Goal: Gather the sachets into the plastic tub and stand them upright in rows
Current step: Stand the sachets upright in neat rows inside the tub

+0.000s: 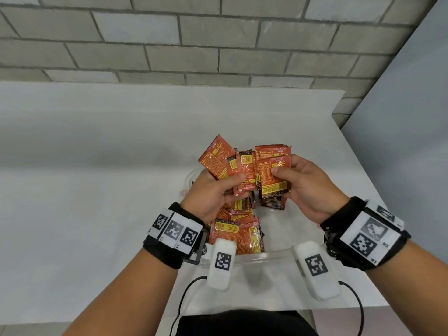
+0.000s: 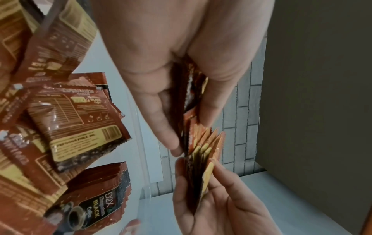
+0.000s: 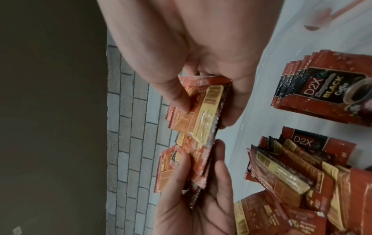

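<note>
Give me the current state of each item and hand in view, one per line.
Left hand: grips the held sachets.
Right hand: grips the same bunch.
Held sachets: fanned unevenly, lifted above the tub.
Loose sachets: jumbled inside the tub, not upright.
Neat stack: aligned, inside the tub.
Plastic tub: clear, open, on the table.

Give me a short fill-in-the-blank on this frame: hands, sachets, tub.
1. The bunch of sachets is held by ____ hands.
2. The left hand and right hand hold the bunch above a clear plastic ____.
3. The loose sachets in it lie in a jumble, not yet in ____.
4. The wall behind the table is ____.

Missing words: both; tub; rows; brick
</note>
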The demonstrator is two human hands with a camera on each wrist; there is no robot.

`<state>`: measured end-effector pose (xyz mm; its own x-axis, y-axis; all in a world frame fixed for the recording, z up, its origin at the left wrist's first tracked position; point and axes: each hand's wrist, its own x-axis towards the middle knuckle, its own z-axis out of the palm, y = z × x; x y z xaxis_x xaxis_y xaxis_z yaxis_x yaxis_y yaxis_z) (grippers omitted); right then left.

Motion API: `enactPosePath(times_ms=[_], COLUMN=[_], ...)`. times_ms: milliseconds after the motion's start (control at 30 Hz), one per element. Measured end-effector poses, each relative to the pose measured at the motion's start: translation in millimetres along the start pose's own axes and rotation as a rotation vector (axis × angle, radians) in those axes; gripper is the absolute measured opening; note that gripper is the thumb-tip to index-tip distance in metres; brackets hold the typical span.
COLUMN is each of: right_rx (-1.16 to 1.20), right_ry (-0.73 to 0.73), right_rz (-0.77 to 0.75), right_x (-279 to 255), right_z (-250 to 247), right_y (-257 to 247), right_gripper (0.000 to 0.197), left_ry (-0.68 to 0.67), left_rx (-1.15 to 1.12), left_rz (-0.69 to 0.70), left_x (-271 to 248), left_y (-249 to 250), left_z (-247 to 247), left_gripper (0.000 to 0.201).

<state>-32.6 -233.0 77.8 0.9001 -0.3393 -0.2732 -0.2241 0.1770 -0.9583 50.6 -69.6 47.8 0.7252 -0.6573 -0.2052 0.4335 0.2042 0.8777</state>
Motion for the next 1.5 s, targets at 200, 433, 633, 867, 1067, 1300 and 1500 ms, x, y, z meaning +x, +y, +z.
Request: enactPosePath(times_ms=[200, 433, 633, 867, 1067, 1300, 1500], right_rx=[-0.001, -0.075, -0.109, -0.133, -0.151, 0.026, 0.149], right_ry=[0.049, 0.016, 0.023, -0.040, -0.017, 0.025, -0.001], right_rz=[0.030, 0.101, 0.064, 0.022, 0.031, 0.058, 0.088], right_x=[1.8, 4.0, 4.4, 1.4, -0.6, 0.1, -1.4], right_z=[-6.0, 0.3, -8.3, -18.6, -21.7, -28.9, -20.0], right_y=[-2.9, -2.6, -6.0, -20.3, -17.1, -14.0, -10.1], right_gripper=[0.024, 0.023, 0.018, 0.021, 0.025, 0.021, 0.025], left_ry=[0.062, 0.005, 0.037, -0.081, -0.102, -0.036, -0.124], left_rx=[-0.118, 0.051, -0.140, 0.196, 0.172, -0.036, 0.163], left_rz=[-0.047, -0.055, -0.074, -0.085, -0.095, -0.092, -0.027], left_x=[0.6, 0.6, 2.3, 4.1, 4.3, 6.5, 6.0], left_y=[4.2, 2.4, 10.9, 8.9, 7.2, 4.7, -0.2], left_z=[-0.3, 2.5, 3.6, 6.0, 14.5, 15.4, 26.1], left_gripper=[0.018, 0.016, 0.013, 0.012, 0.010, 0.016, 0.024])
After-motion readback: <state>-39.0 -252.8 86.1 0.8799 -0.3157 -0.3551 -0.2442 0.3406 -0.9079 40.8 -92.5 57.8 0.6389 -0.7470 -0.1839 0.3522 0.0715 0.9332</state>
